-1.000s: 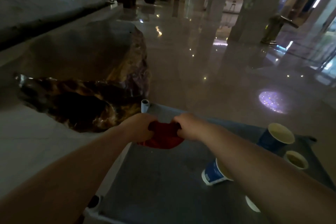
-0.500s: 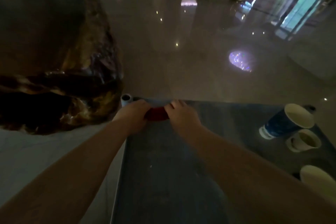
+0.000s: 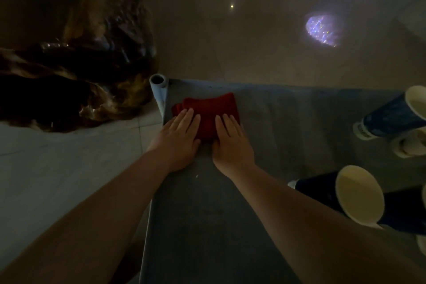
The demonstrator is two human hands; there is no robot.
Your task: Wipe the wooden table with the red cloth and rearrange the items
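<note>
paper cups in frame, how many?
3 clear: a blue paper cup lying at far right, a small pale paper cup just nearer than it, and a second blue paper cup nearest the camera. A pale rim cut off by the right edge may be a fourth.

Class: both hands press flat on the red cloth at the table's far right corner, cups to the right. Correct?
No: the head view shows the red cloth at the table's far left corner. The left hand and right hand press flat on it, cups to the right.
</note>
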